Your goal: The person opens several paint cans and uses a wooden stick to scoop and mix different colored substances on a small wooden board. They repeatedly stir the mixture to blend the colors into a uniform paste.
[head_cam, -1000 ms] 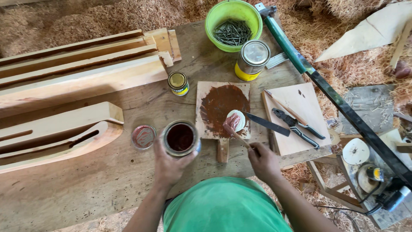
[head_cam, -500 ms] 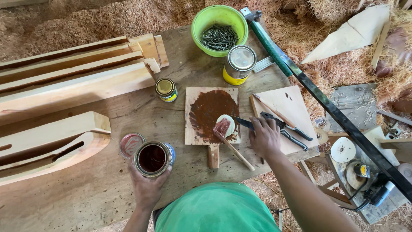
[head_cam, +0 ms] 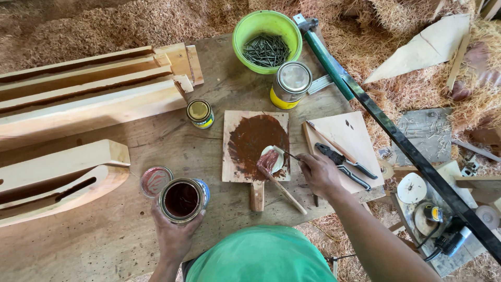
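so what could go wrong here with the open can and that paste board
The left hand holds the open can of dark liquid close to the table edge; a nudge could spill it. The right hand works a thin tool by the paste-loaded scraper, so paste could smear off the small board. Pliers lie beside that wrist and could get knocked.

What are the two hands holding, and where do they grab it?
The left hand grips the open paint can round its side wall. The right hand pinches the thin handle of a small scraper lying on the brown-smeared board.
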